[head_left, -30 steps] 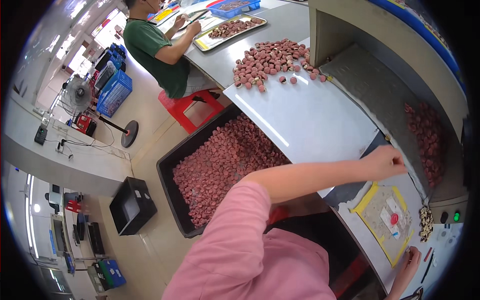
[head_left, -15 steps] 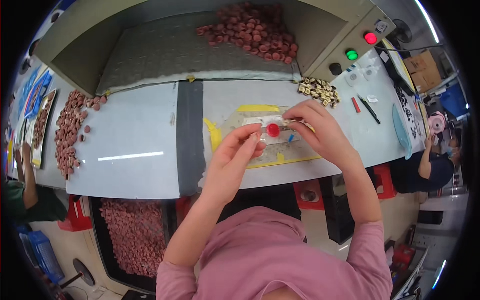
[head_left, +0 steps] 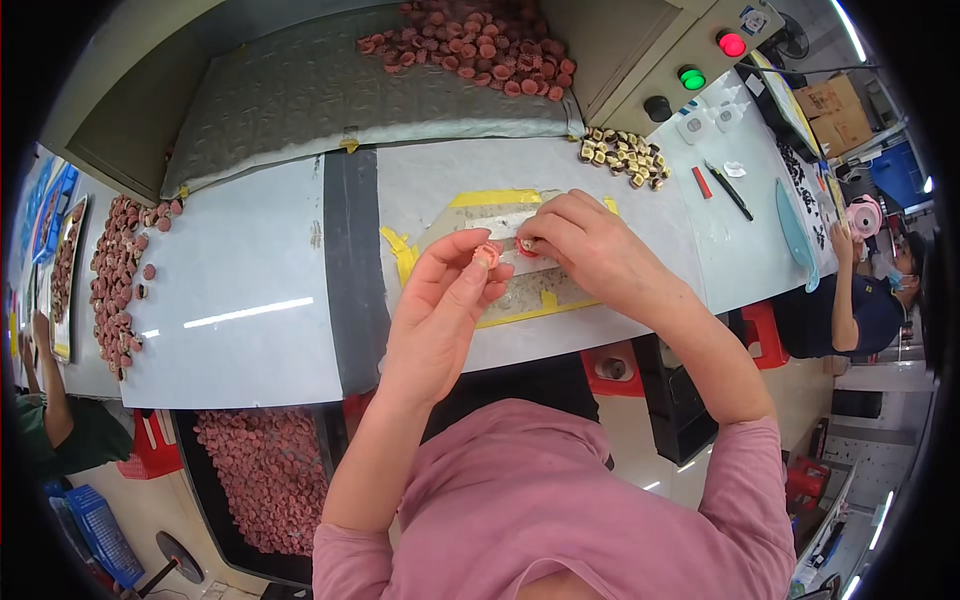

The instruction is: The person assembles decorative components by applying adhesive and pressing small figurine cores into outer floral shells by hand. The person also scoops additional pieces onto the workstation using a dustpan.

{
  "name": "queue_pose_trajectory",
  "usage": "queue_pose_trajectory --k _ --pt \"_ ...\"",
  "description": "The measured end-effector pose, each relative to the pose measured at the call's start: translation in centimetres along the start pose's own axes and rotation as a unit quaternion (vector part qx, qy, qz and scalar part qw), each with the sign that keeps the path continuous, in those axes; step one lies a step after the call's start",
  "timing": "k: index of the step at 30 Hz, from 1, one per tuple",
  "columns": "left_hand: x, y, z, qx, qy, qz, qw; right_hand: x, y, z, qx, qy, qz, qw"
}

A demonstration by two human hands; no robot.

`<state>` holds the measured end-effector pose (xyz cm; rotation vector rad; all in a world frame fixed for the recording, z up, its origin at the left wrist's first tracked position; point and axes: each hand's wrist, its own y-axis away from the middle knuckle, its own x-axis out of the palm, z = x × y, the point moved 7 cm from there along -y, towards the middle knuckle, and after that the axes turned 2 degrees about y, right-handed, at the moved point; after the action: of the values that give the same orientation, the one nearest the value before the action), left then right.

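Note:
Between the thumb and fingers of my left hand (head_left: pixel 445 305) is a small pink scalloped cup (head_left: pixel 487 254), its round opening facing up. My right hand (head_left: pixel 605 250) is closed in a pinch over a small red round dish (head_left: pixel 527 252); whatever lies between its fingertips is too small to make out. The two hands are close together but apart. Below them a pale strip lies on a grey work mat (head_left: pixel 545 285) edged with yellow tape (head_left: pixel 495 198).
Pink cups heap in the machine opening (head_left: pixel 480 50), along the table's left (head_left: pixel 118 280) and in a black bin (head_left: pixel 265 475). Small cream-and-brown pieces (head_left: pixel 625 157) lie behind my right hand. A black pen (head_left: pixel 728 190) and red stick (head_left: pixel 701 182) are rightward. People sit at both sides.
My right hand has moved left, and its fingertips now partly cover the red dish. The pink cup in my left fingers shows more plainly. The whole view has shifted slightly.

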<state>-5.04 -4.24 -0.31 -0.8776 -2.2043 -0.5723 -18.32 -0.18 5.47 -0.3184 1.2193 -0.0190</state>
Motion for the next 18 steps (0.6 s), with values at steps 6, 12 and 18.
queue_pose_trajectory --k 6,12,18 --pt "-0.2 0.4 -0.1 -0.014 0.045 0.02 0.999 -0.4 -0.1 0.8 -0.016 0.014 0.026 0.999" --pt "-0.3 0.5 0.4 0.051 0.053 -0.003 0.997 -1.3 0.9 0.0 -0.049 0.041 0.01 0.998" --pt "1.0 -0.3 0.8 0.045 0.049 0.007 0.998 -1.9 1.8 -0.9 -0.041 0.058 -0.058 0.996"
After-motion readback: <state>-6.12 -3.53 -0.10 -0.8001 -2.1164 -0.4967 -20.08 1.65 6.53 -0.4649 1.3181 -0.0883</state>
